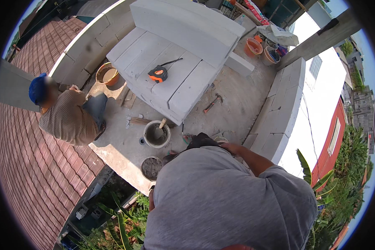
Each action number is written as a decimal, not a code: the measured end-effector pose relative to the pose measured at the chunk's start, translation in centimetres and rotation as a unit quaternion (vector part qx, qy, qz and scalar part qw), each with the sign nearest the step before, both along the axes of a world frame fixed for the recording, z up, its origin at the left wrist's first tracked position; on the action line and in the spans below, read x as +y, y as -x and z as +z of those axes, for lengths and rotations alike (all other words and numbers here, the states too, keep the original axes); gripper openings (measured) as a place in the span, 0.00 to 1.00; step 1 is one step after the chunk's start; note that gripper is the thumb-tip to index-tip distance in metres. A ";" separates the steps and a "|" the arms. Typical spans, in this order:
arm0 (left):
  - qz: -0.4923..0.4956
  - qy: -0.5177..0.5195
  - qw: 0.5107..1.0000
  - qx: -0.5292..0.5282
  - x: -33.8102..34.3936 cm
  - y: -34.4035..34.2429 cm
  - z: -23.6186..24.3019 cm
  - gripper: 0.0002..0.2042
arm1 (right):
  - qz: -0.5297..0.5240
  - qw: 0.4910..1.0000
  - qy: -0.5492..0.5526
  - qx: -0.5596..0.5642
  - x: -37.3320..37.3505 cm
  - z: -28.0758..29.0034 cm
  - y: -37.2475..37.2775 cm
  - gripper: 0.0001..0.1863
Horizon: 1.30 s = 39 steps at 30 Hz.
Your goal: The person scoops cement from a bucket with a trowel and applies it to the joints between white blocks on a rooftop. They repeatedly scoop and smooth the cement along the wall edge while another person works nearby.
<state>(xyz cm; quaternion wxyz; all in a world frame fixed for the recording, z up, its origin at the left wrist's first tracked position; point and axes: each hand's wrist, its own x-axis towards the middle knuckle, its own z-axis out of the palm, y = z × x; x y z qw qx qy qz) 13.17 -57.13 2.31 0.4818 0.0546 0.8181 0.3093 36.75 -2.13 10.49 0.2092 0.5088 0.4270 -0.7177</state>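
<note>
Neither of my hands can be made out. A sliver of brownish skin colour shows at the lower edge, too little to tell what it is. Right before me a co-worker in a grey shirt [229, 191] bends forward, back toward me, in a dark cap [202, 141]. That person's right arm [254, 158] reaches forward and down; the hand is mostly hidden. Beside the co-worker stand a round bucket with a wooden-handled tool [162, 123] in it and a bucket of grey mortar [152, 168]. A stack of pale blocks [154, 62] carries a black and orange tape measure [158, 74].
A hammer [213, 103] lies on the concrete floor [233, 116]. At left another person in a blue cap [38, 88] crouches near an orange bucket [107, 74]. Low block walls [275, 112] edge the floor. More buckets [253, 47] stand at the back right. Tiled roof [33, 154] lies beyond the left edge.
</note>
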 end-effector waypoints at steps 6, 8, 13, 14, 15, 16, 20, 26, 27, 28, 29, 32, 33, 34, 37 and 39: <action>-0.063 0.002 0.998 0.011 -0.1 3.5 -0.5 0.18 | -0.050 0.987 -0.121 -0.095 -3.1 -1.4 -3.6 0.23; -0.081 0.002 0.997 0.014 -0.3 4.4 -0.7 0.18 | 0.033 0.984 -0.153 -0.088 -4.3 -2.2 -3.9 0.23; -0.135 -0.012 0.991 0.015 0.1 5.9 -2.0 0.18 | 0.281 0.935 -0.208 -0.066 -4.9 -3.4 -4.9 0.24; -0.140 -0.015 0.990 0.020 0.0 6.5 -2.1 0.18 | 0.317 0.922 -0.218 -0.049 -4.5 -3.8 -4.4 0.24; -0.139 -0.016 0.990 0.021 0.2 6.9 -2.2 0.18 | 0.330 0.914 -0.234 -0.039 -3.9 -3.9 -4.1 0.24; -0.137 -0.018 0.990 0.018 0.2 7.3 -2.3 0.18 | 0.336 0.905 -0.257 -0.031 -3.2 -3.9 -3.8 0.25; -0.061 0.000 0.997 -0.037 3.4 9.1 1.2 0.22 | 0.255 0.879 -0.402 -0.034 -0.5 -4.3 -2.1 0.22; 0.050 0.038 0.996 -0.061 7.5 10.2 6.5 0.25 | 0.265 0.927 -0.267 0.003 2.2 -5.3 4.7 0.27; 0.054 0.040 0.996 -0.059 8.2 10.1 7.0 0.25 | 0.290 0.915 -0.281 -0.001 2.7 -5.8 4.6 0.27; 0.054 0.049 0.996 -0.052 8.9 9.8 7.5 0.25 | 0.316 0.902 -0.293 -0.006 2.9 -6.3 4.4 0.27; 0.057 0.062 0.995 -0.044 9.6 9.5 8.2 0.25 | 0.342 0.889 -0.304 -0.009 3.4 -7.1 4.2 0.27; 0.089 0.002 0.996 0.013 6.6 7.0 4.3 0.24 | 0.237 0.947 -0.216 0.020 6.1 -8.1 5.1 0.29; -0.038 0.084 0.992 0.086 4.6 7.0 0.4 0.24 | 0.317 0.906 -0.279 0.032 7.3 -8.5 6.7 0.29; -0.090 0.083 0.988 0.097 5.5 6.1 -1.5 0.24 | 0.387 0.855 -0.345 0.019 9.3 -9.3 6.1 0.29; -0.102 0.067 0.990 0.069 8.1 4.1 -1.7 0.24 | 0.366 0.865 -0.342 -0.005 11.9 -9.7 5.1 0.27; -0.093 0.062 0.992 0.056 10.3 4.0 -0.2 0.24 | 0.306 0.906 -0.292 -0.025 12.9 -8.9 5.0 0.25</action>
